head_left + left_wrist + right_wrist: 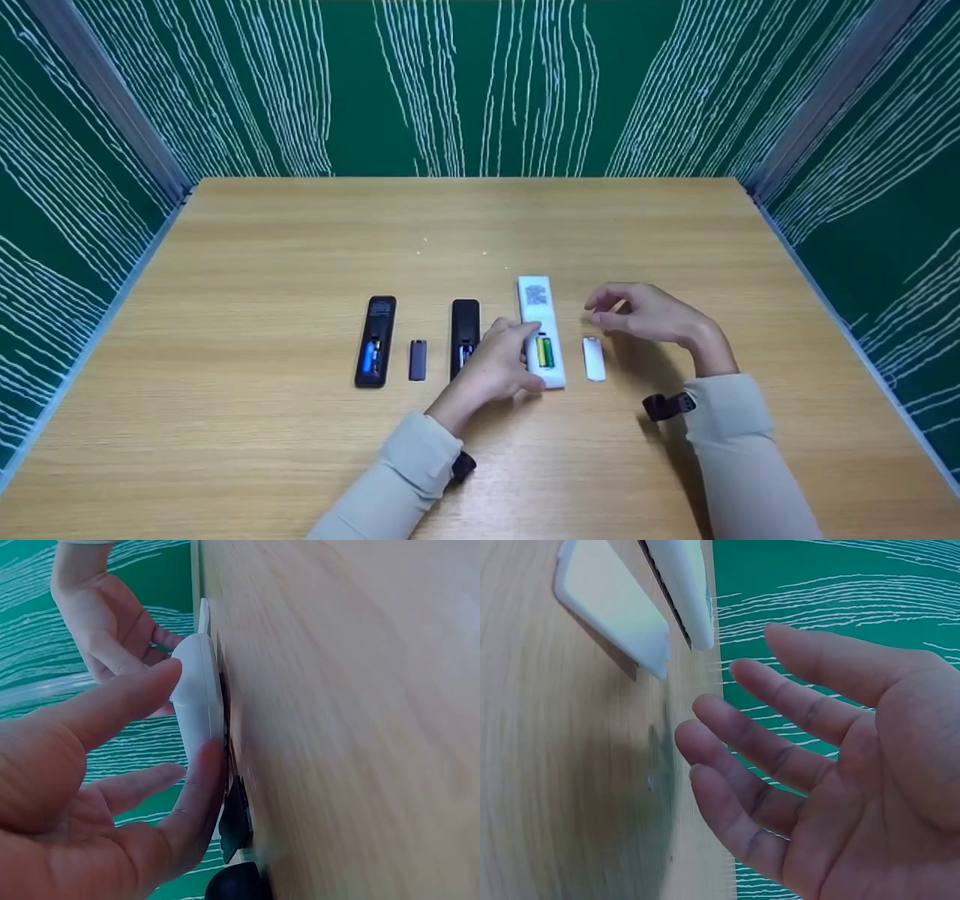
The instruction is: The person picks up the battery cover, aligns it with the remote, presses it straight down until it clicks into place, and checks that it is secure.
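Note:
A white remote control [534, 300] lies back up on the table, with green-and-yellow batteries [545, 351] showing in its uncovered compartment. My left hand [499, 360] grips its lower part, thumb and fingers against the edges; the left wrist view shows the remote's white end [196, 690] between them. Just right of it lies a white battery cover [593, 358], seen large in the right wrist view as a pale slab [615, 607]. Above and right of that cover hovers my right hand [649, 311], its palm bare and its fingers [780, 690] loosely bent, touching nothing.
Left of the hands lie a black remote [381, 322] with batteries exposed, a dark battery cover [418, 360] and another black remote [465, 315], partly hidden by my left hand. Small pale crumbs [484, 253] dot the wooden table [300, 247]. Green panels [352, 90] enclose it.

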The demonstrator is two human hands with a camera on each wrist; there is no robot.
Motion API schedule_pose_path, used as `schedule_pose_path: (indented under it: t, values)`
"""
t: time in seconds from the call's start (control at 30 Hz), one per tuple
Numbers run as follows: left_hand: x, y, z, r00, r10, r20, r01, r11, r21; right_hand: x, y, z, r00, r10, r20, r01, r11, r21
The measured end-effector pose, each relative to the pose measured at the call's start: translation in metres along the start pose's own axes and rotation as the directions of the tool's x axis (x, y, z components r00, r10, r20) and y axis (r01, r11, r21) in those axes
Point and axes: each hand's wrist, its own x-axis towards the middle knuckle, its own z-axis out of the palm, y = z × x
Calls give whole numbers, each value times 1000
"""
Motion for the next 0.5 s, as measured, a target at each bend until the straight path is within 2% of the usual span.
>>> schedule_pose_path:
  t: [0.23,0.4,0.5]
  values:
    - [0,0,0,1000,-7,9,7,1000,3,1,-1,1,999,6,39,-6,1000,-4]
    - [2,-2,0,1000,29,0,-29,999,15,0,0,1,999,-21,45,22,1000,-15]
    - [2,-3,0,1000,28,-5,-28,999,21,0,0,3,998,-32,56,34,999,-21]
